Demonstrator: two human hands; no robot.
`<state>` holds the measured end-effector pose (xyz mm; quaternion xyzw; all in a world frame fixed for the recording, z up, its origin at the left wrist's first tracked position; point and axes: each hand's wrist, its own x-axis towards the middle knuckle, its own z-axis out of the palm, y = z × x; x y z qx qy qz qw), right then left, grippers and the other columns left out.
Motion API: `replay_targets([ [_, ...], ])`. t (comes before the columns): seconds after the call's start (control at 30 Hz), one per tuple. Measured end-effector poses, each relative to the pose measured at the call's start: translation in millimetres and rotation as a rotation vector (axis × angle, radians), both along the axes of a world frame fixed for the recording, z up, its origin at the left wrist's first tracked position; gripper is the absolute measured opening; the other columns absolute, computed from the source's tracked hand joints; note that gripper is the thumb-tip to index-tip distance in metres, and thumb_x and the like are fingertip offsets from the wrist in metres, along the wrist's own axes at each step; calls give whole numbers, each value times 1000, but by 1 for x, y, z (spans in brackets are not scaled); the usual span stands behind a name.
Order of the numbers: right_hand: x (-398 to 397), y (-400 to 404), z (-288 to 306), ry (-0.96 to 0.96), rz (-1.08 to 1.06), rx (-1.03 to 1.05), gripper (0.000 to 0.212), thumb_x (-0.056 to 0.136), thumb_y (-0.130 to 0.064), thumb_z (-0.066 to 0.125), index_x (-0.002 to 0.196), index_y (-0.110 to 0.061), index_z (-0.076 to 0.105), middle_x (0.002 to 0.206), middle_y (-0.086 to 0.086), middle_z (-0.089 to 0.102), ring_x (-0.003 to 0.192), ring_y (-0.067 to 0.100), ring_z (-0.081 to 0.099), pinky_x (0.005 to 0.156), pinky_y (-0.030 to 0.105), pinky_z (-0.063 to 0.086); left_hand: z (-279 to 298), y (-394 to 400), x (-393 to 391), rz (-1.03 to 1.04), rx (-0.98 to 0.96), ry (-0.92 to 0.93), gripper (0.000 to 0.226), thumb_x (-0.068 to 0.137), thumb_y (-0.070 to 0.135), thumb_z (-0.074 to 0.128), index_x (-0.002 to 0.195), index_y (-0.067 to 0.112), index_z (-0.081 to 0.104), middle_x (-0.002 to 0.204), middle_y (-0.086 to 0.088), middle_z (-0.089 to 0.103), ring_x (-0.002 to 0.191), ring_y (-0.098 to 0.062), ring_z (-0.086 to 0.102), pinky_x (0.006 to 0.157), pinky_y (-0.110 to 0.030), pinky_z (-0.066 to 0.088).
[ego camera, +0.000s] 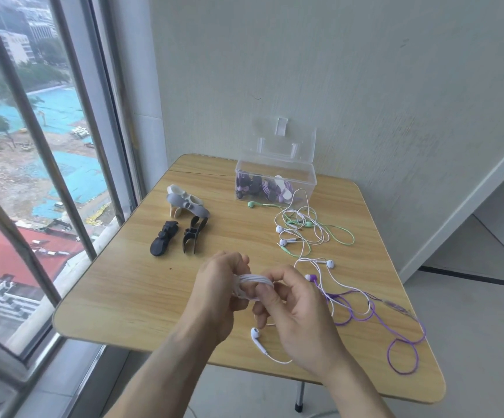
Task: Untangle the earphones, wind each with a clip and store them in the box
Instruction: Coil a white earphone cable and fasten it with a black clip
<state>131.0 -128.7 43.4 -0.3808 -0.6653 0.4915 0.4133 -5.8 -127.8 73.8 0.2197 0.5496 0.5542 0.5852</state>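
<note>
We are holding a bundle of white earphone cable [252,280] above the wooden counter [130,297], our left hand [217,292] curling its fingers [238,260] round one end while our right hand [297,319] is pinching the other end, and one white earbud [255,333] is dangling just below the fingers. Beyond the fingers, the black clips [178,238] and the grey clip [185,203] are lying to the left, the open clear box [276,179] holding wound earphones is standing farthest off, and the tangled white and green earphones [305,230] are lying between box and fingers. Just right of the fingers we are seeing the purple earphones [374,318] sprawling loose.
</note>
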Motion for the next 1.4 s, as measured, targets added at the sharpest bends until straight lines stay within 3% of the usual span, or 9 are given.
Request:
replay_targets([
  [0.27,10,12,-2,-32,-146,-111,9,98,-12,62,92,-8,68,74,12,74,59,23,70,62,38,59,-14,3,5,-49,176,572,15,91,14,55,80,12,65,56,8,59,47,-7,49,48,-23,37],
  [0.37,19,17,-2,-121,-202,-71,12,98,-15,61,88,-12,68,74,4,75,55,13,67,57,27,54,-13,-1,7,-249,222,656,42,101,38,45,71,10,56,52,11,56,44,-5,45,49,-25,36],
  [0.53,23,21,-2,-228,-268,19,14,98,-15,61,86,-18,66,69,-2,73,58,12,67,57,30,54,-22,-1,8,-423,341,995,21,95,43,56,89,23,58,80,8,68,77,-6,61,67,-24,47],
  [0.63,26,24,-2,-209,-280,54,11,100,-17,59,90,-19,64,75,-1,71,63,13,65,62,31,55,-25,1,6,-464,351,1036,22,95,35,60,85,16,58,75,0,69,68,-12,60,63,-33,46],
  [0.73,23,24,3,-32,-279,0,8,100,-12,57,95,-14,63,77,1,69,58,12,57,53,21,48,-16,3,10,-478,336,713,18,99,21,56,87,8,56,71,-2,71,60,-9,66,56,-25,48],
  [0.97,13,27,-4,50,-280,-156,28,104,-34,51,92,-15,68,69,18,61,60,24,56,60,42,48,-19,12,25,-349,278,426,29,103,25,50,97,-3,50,68,0,57,55,-10,54,53,-20,42],
  [1.1,13,32,1,80,-402,-117,28,105,-25,48,91,-11,68,69,-11,70,54,3,57,55,20,49,-20,19,17,-410,318,576,27,86,38,67,100,15,61,89,11,68,82,-4,62,70,-21,49],
  [1.2,22,39,8,-56,-531,101,28,105,-29,47,91,-26,71,77,-18,72,62,16,64,55,27,50,-15,29,-1,-257,319,652,35,79,33,69,112,25,61,104,13,67,104,-3,59,81,-19,48],
  [1.4,40,47,17,-34,-650,246,27,105,-33,49,92,-26,71,75,-12,69,57,25,65,50,38,55,-46,63,-57,189,35,1274,26,85,16,58,109,8,54,107,-13,57,106,-33,48,92,-46,42],
])
